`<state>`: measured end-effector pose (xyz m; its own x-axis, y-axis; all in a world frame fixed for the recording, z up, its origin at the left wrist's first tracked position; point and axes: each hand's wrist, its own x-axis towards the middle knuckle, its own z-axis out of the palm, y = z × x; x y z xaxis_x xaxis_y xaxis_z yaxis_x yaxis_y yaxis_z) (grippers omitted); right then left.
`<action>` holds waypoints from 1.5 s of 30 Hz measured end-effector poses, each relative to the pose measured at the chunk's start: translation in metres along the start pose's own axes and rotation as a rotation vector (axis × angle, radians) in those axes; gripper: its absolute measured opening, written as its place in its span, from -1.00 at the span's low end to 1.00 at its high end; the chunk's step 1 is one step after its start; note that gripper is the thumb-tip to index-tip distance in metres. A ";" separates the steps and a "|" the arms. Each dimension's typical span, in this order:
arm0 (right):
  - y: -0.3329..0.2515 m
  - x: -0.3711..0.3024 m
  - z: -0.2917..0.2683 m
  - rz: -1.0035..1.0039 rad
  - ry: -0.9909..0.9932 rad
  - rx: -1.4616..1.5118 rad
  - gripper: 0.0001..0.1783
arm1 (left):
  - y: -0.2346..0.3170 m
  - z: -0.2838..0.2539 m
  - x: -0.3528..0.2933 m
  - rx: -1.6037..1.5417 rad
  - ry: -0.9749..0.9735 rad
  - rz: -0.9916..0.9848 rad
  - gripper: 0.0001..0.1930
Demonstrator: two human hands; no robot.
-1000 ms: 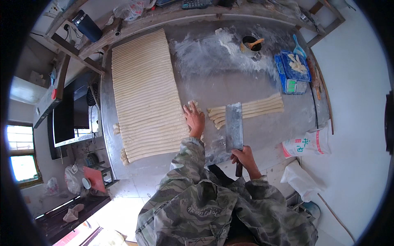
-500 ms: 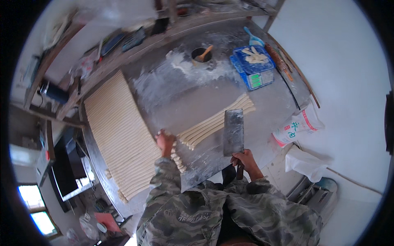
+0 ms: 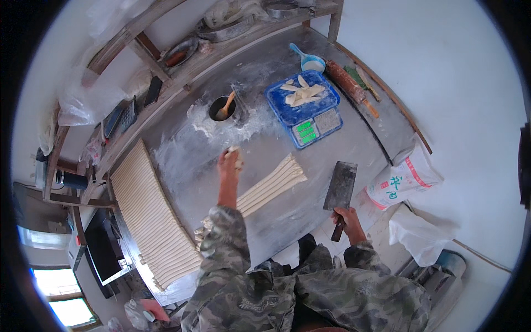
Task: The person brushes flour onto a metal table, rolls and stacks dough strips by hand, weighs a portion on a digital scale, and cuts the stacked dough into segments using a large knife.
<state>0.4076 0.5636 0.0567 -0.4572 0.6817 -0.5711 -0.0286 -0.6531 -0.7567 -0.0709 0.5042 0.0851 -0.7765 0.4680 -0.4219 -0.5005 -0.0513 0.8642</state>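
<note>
My left hand (image 3: pixel 228 166) is closed around small pieces of dough (image 3: pixel 237 157), raised over the table between the black pot and a bundle of long dough strips (image 3: pixel 274 185). My right hand (image 3: pixel 348 218) grips the dark handle of a cleaver (image 3: pixel 341 185), its broad blade pointing away from me near the table's right edge. Rows of thin dough strips (image 3: pixel 152 213) lie side by side in a wide sheet on the left. Some short dough pieces (image 3: pixel 202 229) lie beside that sheet, partly hidden by my left sleeve.
A blue digital scale (image 3: pixel 321 131) bears cut dough pieces (image 3: pixel 303 94). Left of it stands a black pot (image 3: pixel 214 113) with a wooden-handled brush (image 3: pixel 225 105) amid scattered flour. A rolling pin (image 3: pixel 348 83), a blue scoop (image 3: pixel 313 65) and a white sack (image 3: pixel 406 180) line the right side.
My left hand has moved away from me, off the edge of the strip sheet, carrying dough pieces. The cleaver has shifted right and tilted. The view has swung toward the scale.
</note>
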 end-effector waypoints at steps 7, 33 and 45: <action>-0.020 0.031 -0.042 0.010 0.074 0.048 -0.80 | -0.035 0.228 0.072 0.092 -0.116 0.048 -0.54; -0.028 0.006 -0.018 0.081 -0.004 -0.018 -0.77 | -0.078 -0.302 -0.204 1.227 0.712 0.356 -0.52; 0.003 -0.089 0.057 -0.003 0.017 -0.134 -0.78 | -0.085 -0.381 -0.148 1.444 0.258 0.068 -0.47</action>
<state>0.3978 0.4822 0.1234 -0.4426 0.6897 -0.5731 0.0897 -0.6019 -0.7935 -0.0590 0.1027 -0.0301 -0.9053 0.3258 -0.2725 0.2276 0.9138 0.3365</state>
